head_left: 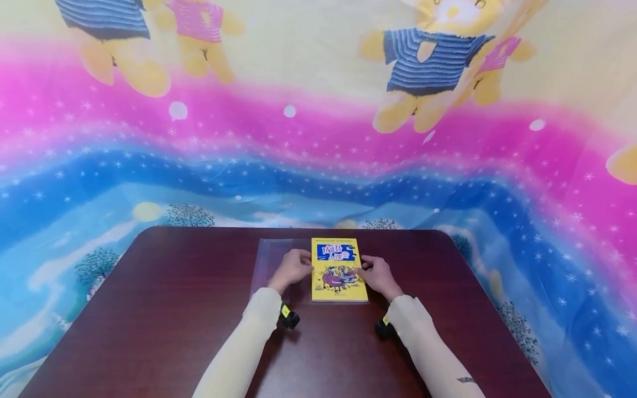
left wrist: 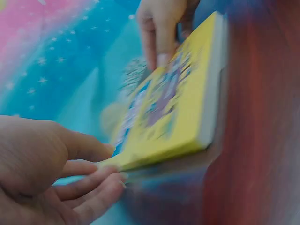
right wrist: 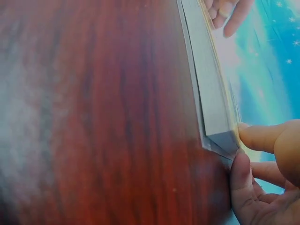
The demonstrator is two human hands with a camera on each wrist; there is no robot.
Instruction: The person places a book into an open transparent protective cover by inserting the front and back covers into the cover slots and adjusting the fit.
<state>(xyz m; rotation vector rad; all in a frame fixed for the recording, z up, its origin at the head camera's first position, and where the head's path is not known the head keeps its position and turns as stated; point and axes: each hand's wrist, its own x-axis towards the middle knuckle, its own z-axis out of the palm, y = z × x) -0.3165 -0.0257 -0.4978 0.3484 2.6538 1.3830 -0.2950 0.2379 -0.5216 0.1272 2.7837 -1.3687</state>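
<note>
A yellow book (head_left: 339,288) with a blue title panel and a cartoon animal lies face up near the table's far side. A clear plastic book cover (head_left: 271,255) reaches out from under it to the left. My left hand (head_left: 292,267) pinches the book's left edge, thumb on top and fingers low at the side, as the left wrist view shows. At the opposite edge, my right hand (head_left: 379,273) holds the book between thumb and fingers. In the right wrist view the page block (right wrist: 206,79) shows, with a thin clear edge below it.
The dark red-brown table (head_left: 164,315) has rounded far corners. Behind it hangs a printed cloth (head_left: 298,143) with bears and snowflakes. A small black camera (head_left: 290,317) sits at the left wrist, and another black camera (head_left: 384,328) at the right.
</note>
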